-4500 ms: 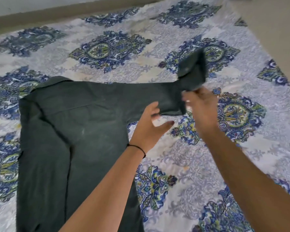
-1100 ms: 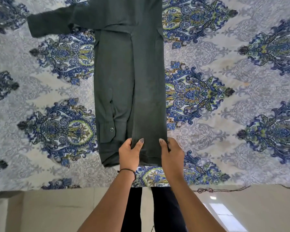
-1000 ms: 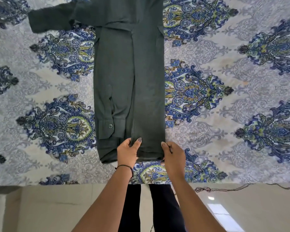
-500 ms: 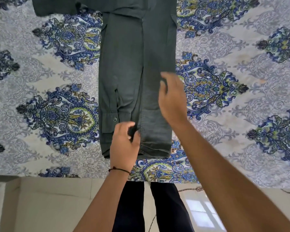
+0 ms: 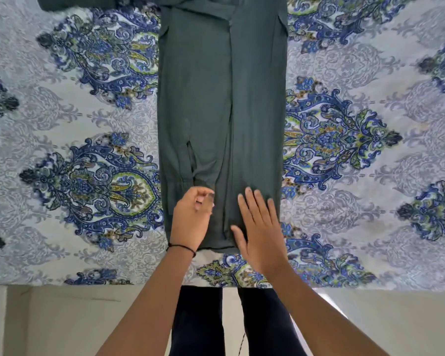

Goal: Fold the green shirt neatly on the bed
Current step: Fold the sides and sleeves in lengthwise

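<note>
Green shirt [image 5: 198, 98] lying on bed [image 5: 344, 214] as long narrow strip, near hem close to bed's near edge. Right hand [image 5: 261, 235] pressing flat on near right part, fingers [image 5: 252, 201] spread. Left hand [image 5: 190, 219] hanging over near left part, fingers curling, blurred; cannot tell if pinching cloth.

Open bedspread [image 5: 344, 214] flanks the shirt [image 5: 216, 98] — both sides.

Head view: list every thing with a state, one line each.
green shirt: folded lengthwise into a narrow strip, flat on the bed, one sleeve out at upper left.
left hand: fingers curled over the hem, blurred, grip unclear.
right hand: flat, fingers straight, on the shirt's near end.
</note>
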